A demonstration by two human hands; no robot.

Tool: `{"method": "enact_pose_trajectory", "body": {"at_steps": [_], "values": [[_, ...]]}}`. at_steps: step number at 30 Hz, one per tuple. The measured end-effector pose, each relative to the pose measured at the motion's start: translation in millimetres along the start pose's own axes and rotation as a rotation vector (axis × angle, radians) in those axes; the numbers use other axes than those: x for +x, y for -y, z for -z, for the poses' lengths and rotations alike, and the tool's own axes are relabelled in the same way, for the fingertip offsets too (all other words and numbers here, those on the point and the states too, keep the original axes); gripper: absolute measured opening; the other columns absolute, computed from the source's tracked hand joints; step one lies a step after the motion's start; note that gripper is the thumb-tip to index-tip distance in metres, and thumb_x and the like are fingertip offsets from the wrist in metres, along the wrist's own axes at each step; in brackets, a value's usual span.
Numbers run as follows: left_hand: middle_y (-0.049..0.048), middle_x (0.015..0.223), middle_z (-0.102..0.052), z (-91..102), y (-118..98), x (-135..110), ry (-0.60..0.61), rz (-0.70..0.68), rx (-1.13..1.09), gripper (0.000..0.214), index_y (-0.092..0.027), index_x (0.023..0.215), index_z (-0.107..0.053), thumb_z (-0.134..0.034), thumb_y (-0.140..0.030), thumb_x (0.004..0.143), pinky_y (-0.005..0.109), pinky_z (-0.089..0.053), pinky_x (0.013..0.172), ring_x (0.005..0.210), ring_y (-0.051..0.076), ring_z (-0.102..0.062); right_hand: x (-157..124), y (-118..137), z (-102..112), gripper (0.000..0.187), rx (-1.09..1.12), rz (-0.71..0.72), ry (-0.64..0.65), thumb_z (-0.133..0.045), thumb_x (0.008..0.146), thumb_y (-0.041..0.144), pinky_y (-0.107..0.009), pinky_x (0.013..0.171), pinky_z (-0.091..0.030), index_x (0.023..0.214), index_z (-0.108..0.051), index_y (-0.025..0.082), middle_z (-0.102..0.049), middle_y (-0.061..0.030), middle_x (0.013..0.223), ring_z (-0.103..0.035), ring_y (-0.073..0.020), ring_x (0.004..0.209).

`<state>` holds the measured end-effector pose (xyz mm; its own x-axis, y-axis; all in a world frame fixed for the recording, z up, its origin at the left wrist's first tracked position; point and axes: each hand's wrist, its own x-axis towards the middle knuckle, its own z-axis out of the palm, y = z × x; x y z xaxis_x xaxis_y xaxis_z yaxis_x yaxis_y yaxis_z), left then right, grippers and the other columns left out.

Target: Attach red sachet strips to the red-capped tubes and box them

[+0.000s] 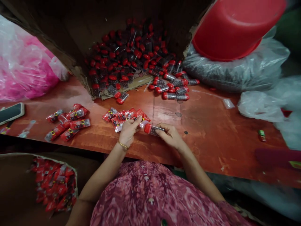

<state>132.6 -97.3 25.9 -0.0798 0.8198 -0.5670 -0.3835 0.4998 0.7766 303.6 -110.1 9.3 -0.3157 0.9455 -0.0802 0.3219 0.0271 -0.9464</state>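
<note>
Watching remotely: right hand (168,135) grips a red-capped, dark-filled clear plastic tube (152,129) over the rust-red tabletop (207,125); left hand (128,131) pinches shiny translucent film (142,124) at its cap. Beyond, I see glossy red printed wrappers (123,117), then a torn brown cardboard box (68,40).

On my remote feed I see a red tub (235,31), a crumpled plastic bag (260,105) and small green object (261,135) on its near side, a phone (10,113) and pink-filled bag (25,69) well to its left.
</note>
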Motion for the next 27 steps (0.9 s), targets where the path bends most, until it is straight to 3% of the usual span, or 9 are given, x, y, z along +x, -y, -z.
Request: {"method": "enact_pose_trajectory", "body": {"at_steps": [4, 13, 20, 27], "values": [[-0.0019, 0.052, -0.059, 1.6, -2.9, -0.2, -0.045, -0.03, -0.035, 0.052, -0.013, 0.054, -0.058, -0.08, -0.055, 0.034, 0.023, -0.044, 0.059, 0.054, 0.009, -0.054, -4.9, 3.7, -5.8, 0.019, 0.086, -0.026, 0.01, -0.048, 0.072, 0.032, -0.022, 0.048, -0.03, 0.067, -0.057, 0.017, -0.046, 0.0034, 0.055, -0.039, -0.0088, 0.049], [-0.0026, 0.05, -0.056, 5.1, 1.8, 1.0, -0.021, -0.034, 0.008, 0.051, -0.014, 0.05, -0.055, -0.079, -0.056, 0.037, 0.022, -0.041, 0.053, 0.048, 0.007, -0.05, -7.7, 9.0, -10.3, 0.018, 0.104, -0.039, 0.015, -0.051, 0.071, 0.033, -0.022, 0.049, -0.03, 0.067, -0.058, 0.016, -0.045, 0.0037, 0.055, -0.038, -0.0086, 0.05], [-0.0011, 0.055, -0.06, 8.4, 1.3, 4.4, -0.024, 0.043, 0.022, 0.052, -0.015, 0.055, -0.058, -0.078, -0.059, 0.036, 0.022, -0.042, 0.053, 0.052, 0.008, -0.052, -8.6, 7.3, -12.7, 0.02, 0.081, -0.072, 0.06, -0.051, 0.071, 0.033, -0.022, 0.052, -0.032, 0.069, -0.06, 0.016, -0.05, 0.0021, 0.058, -0.042, -0.0097, 0.054], [-0.0021, 0.051, -0.056, 6.5, 5.6, 4.4, -0.013, 0.061, 0.042, 0.053, -0.015, 0.053, -0.055, -0.076, -0.061, 0.038, 0.022, -0.04, 0.05, 0.049, 0.009, -0.05, -7.1, 1.8, -19.4, 0.017, 0.079, -0.07, 0.034, -0.05, 0.07, 0.031, -0.022, 0.049, -0.029, 0.065, -0.058, 0.017, -0.042, 0.0045, 0.053, -0.035, -0.0084, 0.049]]}}
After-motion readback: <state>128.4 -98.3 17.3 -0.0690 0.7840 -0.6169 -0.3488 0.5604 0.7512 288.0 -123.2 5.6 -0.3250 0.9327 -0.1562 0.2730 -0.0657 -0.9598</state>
